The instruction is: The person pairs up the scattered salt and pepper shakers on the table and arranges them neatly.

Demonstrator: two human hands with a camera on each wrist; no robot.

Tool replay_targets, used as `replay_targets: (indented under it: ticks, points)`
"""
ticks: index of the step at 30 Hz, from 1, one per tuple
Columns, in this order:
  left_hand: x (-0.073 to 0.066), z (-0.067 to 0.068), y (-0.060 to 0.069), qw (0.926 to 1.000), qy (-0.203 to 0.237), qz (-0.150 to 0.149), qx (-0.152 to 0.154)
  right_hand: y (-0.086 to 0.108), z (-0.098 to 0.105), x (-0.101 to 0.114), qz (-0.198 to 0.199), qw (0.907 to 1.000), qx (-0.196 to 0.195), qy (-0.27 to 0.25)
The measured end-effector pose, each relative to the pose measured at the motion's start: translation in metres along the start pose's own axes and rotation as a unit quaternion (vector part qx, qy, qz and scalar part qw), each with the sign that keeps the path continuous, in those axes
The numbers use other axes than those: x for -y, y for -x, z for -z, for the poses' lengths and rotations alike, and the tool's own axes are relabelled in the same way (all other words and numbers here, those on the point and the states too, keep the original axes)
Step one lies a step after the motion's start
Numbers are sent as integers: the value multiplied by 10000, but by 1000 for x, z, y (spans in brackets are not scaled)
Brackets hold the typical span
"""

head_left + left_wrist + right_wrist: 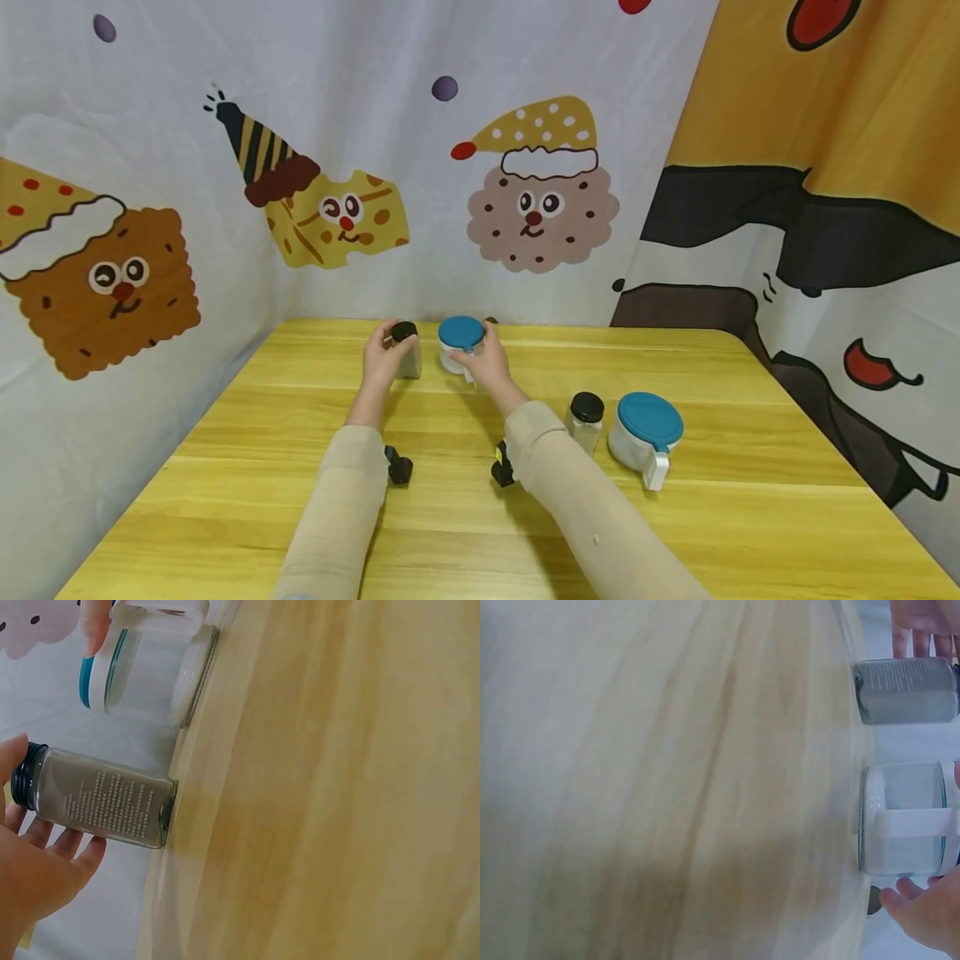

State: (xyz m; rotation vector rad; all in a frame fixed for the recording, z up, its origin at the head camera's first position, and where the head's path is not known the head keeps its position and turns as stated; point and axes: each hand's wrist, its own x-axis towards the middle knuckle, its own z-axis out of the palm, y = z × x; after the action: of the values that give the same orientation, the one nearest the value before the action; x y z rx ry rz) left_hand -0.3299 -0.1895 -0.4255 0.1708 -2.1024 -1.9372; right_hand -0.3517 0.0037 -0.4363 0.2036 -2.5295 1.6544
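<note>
We note the left hand (381,358), thumb and fingers curled round a black-capped bottle (409,362), upright at 11 o'clock on the table (450,533). The right hand (487,360) grips a blue-lidded jar (454,340) near 12 o'clock. We log a second bottle (587,415) and second jar (643,429) toward 3 o'clock.

a printed cloth (360,75) with a hatted cheese (337,225) and two hatted biscuits (534,242) hangs behind the wooden table (225,500).
</note>
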Motion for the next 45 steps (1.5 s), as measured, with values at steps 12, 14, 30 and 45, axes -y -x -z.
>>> replay_targets:
  ticks: [12, 14, 30, 45]
  points:
    - [-1, -1, -3, 10000, -44, 60, 44, -9, -2, 3, -64, 9992, 282, 273]
    - [-1, -1, -3, 9999, -43, 83, 46, -10, -3, 4, -60, 9991, 279, 318]
    - [-1, -1, -4, 10000, -93, 22, -25, -15, -6, 4, -255, 9994, 19, 225]
    - [-1, -2, -4, 9997, -224, -68, -26, -12, -5, 4, -211, 9988, -1, 437]
